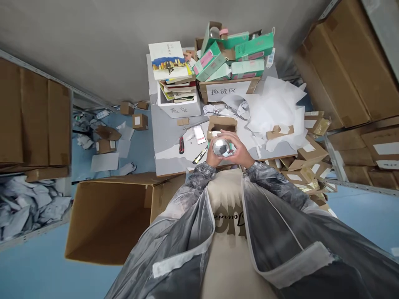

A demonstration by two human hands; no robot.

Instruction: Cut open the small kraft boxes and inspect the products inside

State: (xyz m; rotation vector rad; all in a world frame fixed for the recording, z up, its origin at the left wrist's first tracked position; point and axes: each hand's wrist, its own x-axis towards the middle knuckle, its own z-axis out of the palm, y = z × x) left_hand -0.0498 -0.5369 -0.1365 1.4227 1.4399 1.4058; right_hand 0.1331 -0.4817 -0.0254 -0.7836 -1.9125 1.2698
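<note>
Close to my body, at the table's front edge, both hands hold a shiny silver, round-topped object (221, 147). My left hand (212, 158) is closed around its left side. My right hand (239, 148) curls round its right side, fingers across the far side. The object's lower part is hidden. Just beyond it stands an open small cardboard box (222, 121). A yellow-and-black utility knife (200, 154) lies beside my left hand, and a red-and-black utility knife (181, 145) lies further left. Between them and the box is a white label (199, 135).
A white bin (181, 109) of books and a carton (230, 90) piled with green boxes (254, 46) stand at the table's back. White packing sheets (274, 110) spread over the right side. A large open carton (109, 220) is at my left; shelves of boxes (339, 66) flank both sides.
</note>
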